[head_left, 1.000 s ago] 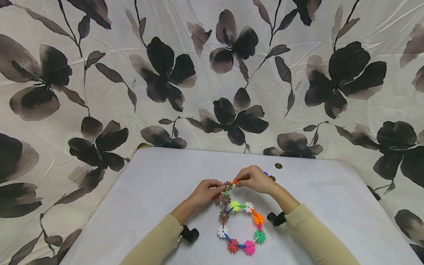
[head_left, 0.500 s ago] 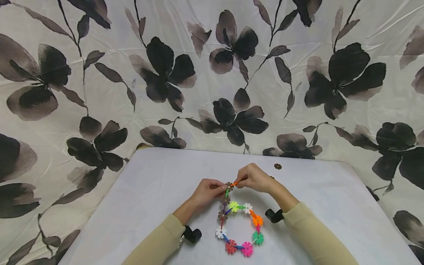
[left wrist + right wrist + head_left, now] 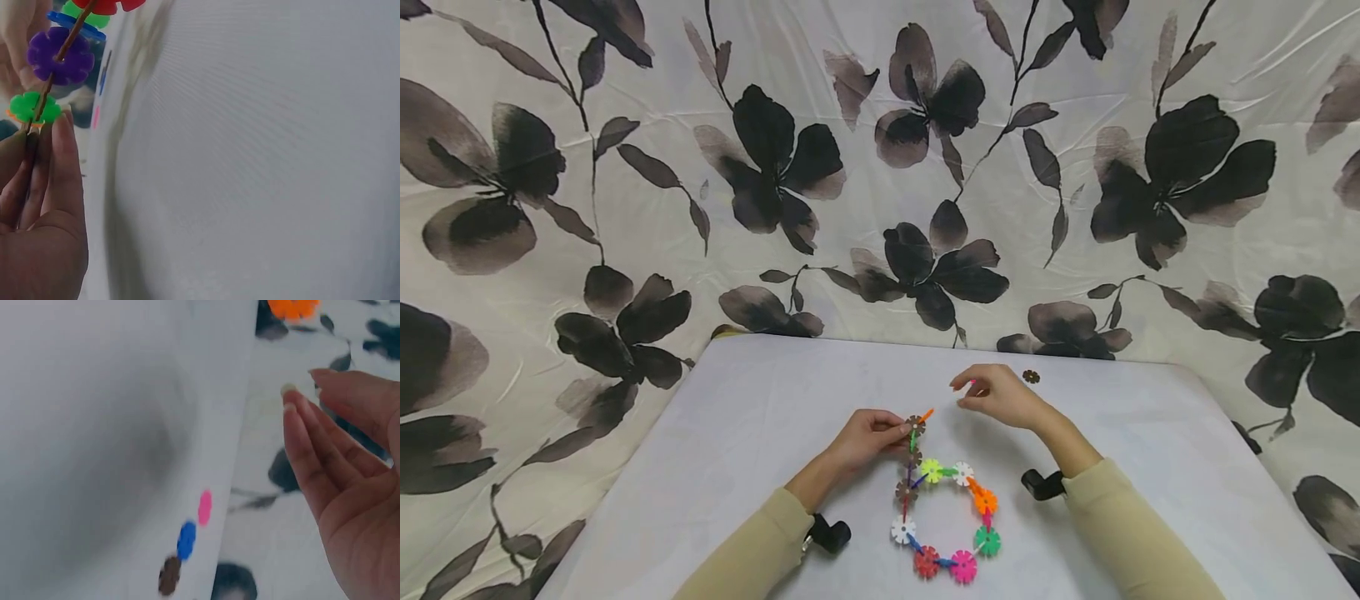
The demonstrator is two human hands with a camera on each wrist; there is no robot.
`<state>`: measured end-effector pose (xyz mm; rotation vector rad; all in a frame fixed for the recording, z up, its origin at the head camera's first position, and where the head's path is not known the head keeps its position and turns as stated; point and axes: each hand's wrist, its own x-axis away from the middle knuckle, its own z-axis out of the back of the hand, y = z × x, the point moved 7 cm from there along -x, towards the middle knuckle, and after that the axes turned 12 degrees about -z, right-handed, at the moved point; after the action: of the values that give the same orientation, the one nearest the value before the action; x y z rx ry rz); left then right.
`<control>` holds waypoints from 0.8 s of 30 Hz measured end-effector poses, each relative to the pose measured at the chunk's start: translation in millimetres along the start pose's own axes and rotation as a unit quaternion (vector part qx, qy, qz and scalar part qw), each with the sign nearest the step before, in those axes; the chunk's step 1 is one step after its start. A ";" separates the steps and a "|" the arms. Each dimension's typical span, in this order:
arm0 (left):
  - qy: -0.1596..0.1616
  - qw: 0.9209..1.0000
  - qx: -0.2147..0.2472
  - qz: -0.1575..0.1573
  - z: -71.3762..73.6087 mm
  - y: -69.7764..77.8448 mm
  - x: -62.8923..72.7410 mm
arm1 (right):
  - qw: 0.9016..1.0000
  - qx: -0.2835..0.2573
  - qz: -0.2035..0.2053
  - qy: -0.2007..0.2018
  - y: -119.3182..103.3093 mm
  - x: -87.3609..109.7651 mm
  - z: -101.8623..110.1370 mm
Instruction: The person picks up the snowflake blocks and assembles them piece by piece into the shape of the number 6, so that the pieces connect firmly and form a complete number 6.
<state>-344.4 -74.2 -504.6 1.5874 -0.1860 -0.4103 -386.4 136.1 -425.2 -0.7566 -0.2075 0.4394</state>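
My left hand (image 3: 865, 435) pinches a brown notched disc (image 3: 915, 426) at the far end of a chain of interlocking plastic discs. An orange disc (image 3: 928, 415), seen edge-on, is slotted into that brown disc. In the left wrist view, thumb and fingers hold the brown strip beside a green disc (image 3: 34, 108), with a purple disc (image 3: 61, 56) farther along. Toward me the chain forms a ring, including a yellow disc (image 3: 932, 471) and a pink disc (image 3: 963, 567). My right hand (image 3: 1000, 396) is held apart from the chain, fingers relaxed and holding nothing.
Near the white table's (image 3: 760, 400) far edge lie a loose brown disc (image 3: 169, 575), a blue disc (image 3: 187, 540) and a pink disc (image 3: 205, 507). A floral cloth (image 3: 850, 208) hangs behind the table. Black wrist cameras (image 3: 831, 533) sit at both sleeves.
My right hand has let go of the orange disc and moved right and away from the chain toward the loose discs. My left hand keeps its hold on the brown disc.
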 end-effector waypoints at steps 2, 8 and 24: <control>0.003 1.000 0.007 0.006 0.8 -2.7 0.7 | 0.999 0.009 -0.033 0.032 16.8 2.6 15.1; 0.013 0.999 0.020 0.023 2.7 -10.1 0.6 | 0.986 0.023 -0.118 0.118 67.8 10.5 51.2; 0.023 0.998 0.033 0.048 3.5 -15.5 3.8 | 0.949 0.022 -0.269 0.160 151.8 4.4 59.5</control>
<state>-344.2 -77.8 -520.6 1.6434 -0.2428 -0.2957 -449.5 272.2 -489.2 -0.6835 -0.0920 -0.1988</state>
